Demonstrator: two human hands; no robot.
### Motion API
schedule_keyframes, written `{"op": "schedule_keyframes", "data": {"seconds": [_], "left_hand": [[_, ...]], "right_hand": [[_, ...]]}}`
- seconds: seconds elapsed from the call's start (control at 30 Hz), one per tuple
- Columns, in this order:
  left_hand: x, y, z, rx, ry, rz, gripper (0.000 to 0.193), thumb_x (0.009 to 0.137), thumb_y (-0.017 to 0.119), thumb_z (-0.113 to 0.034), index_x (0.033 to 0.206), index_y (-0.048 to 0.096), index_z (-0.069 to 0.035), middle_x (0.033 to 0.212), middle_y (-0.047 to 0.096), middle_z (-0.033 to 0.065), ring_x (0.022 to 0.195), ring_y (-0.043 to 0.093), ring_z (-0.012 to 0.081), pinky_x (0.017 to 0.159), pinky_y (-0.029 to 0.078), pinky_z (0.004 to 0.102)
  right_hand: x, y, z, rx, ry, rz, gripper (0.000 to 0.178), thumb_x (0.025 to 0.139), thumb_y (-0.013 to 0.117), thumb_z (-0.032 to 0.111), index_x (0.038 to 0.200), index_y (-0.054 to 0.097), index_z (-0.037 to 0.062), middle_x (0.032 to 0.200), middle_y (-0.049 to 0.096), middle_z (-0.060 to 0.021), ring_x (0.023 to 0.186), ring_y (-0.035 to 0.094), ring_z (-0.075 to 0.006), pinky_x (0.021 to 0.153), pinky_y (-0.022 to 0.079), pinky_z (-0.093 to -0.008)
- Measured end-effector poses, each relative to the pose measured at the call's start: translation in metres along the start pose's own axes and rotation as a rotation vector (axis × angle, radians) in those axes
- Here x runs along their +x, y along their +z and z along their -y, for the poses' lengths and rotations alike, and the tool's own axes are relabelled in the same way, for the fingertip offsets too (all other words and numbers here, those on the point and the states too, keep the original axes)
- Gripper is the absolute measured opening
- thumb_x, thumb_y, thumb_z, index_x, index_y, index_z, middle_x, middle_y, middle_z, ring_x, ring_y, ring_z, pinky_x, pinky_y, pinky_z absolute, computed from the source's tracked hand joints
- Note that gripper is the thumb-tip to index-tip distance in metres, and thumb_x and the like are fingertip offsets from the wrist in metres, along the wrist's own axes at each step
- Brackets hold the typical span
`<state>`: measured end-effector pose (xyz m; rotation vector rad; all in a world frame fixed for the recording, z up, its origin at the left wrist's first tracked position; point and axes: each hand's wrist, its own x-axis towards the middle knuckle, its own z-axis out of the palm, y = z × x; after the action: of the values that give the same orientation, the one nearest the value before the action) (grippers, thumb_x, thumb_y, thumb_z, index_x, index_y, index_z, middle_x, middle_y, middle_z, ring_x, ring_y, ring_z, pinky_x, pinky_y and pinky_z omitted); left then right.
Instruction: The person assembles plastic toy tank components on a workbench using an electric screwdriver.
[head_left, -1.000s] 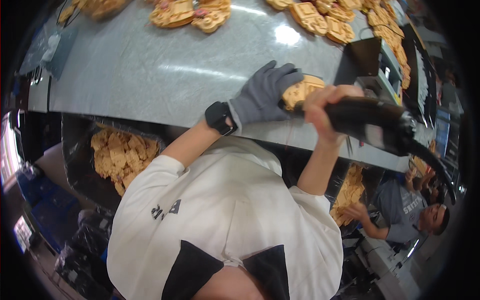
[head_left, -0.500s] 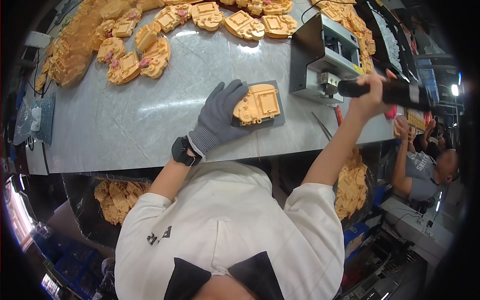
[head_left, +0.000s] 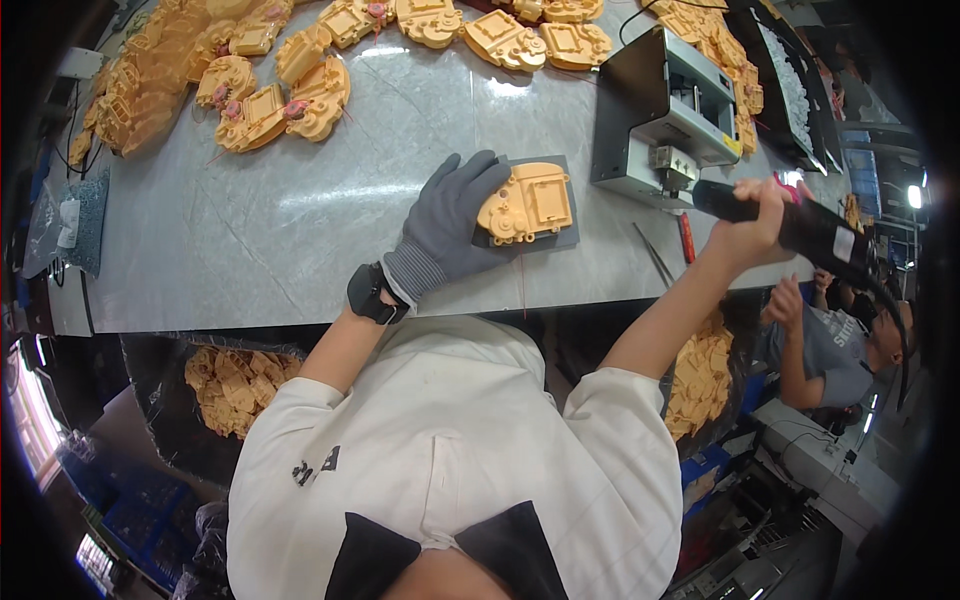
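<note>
My left hand (head_left: 447,215), in a grey glove, lies against the left side of a yellow-orange plastic housing (head_left: 525,203). Its fingers grip that edge. The housing rests on a dark square block (head_left: 562,232) on the table, its recessed square frame facing up. A black electric screwdriver (head_left: 822,236) is held in my bare right hand (head_left: 757,222), its fingers wrapped round the body. The front end of the screwdriver points left, close to the outlet (head_left: 676,168) of a black and grey screw feeder (head_left: 650,115). Whether a screw is on its bit is too small to tell.
Tweezers (head_left: 655,255) and a red-handled tool (head_left: 687,238) lie below the feeder. Several similar housings (head_left: 325,100) line the table's far side, some with red parts and wires. Bins of orange parts (head_left: 238,388) stand under the table. Another person (head_left: 835,340) works at the right.
My right hand and the screwdriver have come slightly nearer to me, and the screwdriver's rear end has dipped. My left hand stays on the housing. The whole view has shifted a little.
</note>
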<state>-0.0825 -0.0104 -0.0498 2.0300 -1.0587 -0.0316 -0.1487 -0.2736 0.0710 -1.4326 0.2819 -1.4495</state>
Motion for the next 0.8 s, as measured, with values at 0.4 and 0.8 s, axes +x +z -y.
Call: {"op": "schedule_keyframes", "data": {"seconds": [0.4,0.8], "left_hand": [[0.002,-0.007,-0.004,0.053,-0.021,0.082,0.086,0.059,0.077,-0.041,0.126,0.036,-0.006,0.126,0.043,0.0143,0.118,0.043,0.0275,0.106,0.027,0.0440],[-0.003,0.001,0.004,-0.228,-0.039,-0.068,0.082,0.056,0.080,-0.037,0.120,0.039,-0.007,0.109,0.052,0.0121,0.104,0.051,0.0294,0.103,0.032,0.0448]], "right_hand": [[-0.023,-0.003,0.004,0.046,0.137,0.139,0.039,0.067,0.057,-0.008,0.104,0.044,-0.0038,0.061,0.051,-0.0067,0.045,0.049,-0.0146,0.050,0.044,-0.0283],[-0.088,0.104,0.029,0.151,0.287,0.533,0.049,0.071,0.056,-0.005,0.117,0.039,-0.0054,0.057,0.050,-0.0060,0.044,0.048,-0.0140,0.051,0.043,-0.0277]]}}
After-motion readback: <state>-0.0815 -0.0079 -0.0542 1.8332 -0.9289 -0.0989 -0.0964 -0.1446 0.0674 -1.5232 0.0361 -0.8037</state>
